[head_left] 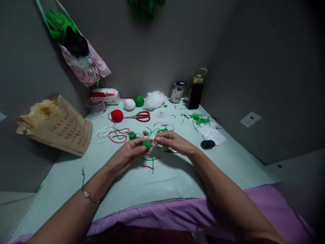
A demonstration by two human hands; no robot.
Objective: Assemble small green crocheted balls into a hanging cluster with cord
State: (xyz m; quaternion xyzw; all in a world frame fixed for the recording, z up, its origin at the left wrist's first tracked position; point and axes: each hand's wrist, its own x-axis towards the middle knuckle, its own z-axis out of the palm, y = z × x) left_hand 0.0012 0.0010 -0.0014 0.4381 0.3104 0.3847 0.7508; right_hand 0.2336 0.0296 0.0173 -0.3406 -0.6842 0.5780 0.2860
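Green yarn piece [146,145] is up off the surface [177,183], near the middle of the work area, held in the L hand [132,150] - thumb on the near side, other fingers behind it & partly hidden. R hand [175,141] is right beside it, fingertips pinched on a thin dark item [152,140]; needle, hook or strand end, too small to tell. Both hands' fingers are grasping, then, neither one released.

Step in hand, as I read it: fine yarn work at the piece's R edge, L hand steadying, R hand doing the detail. Next move prob. calls for a firm but not crushing L hold, plus a small, controlled R motion w/ the thin item kept in line w/ the edge. Can't tell if its tip is actually in the yarn.

Looks: small, rounded, bright green, w/ a ridged, stitched-looking face; approx. ball- or dome-shaped, but the back is hidden, so can't say which. Prob. soft & a bit springy. Loose green snip [152,166] & red snip [148,166] lie on the surface just below the hands - apart from the grip.
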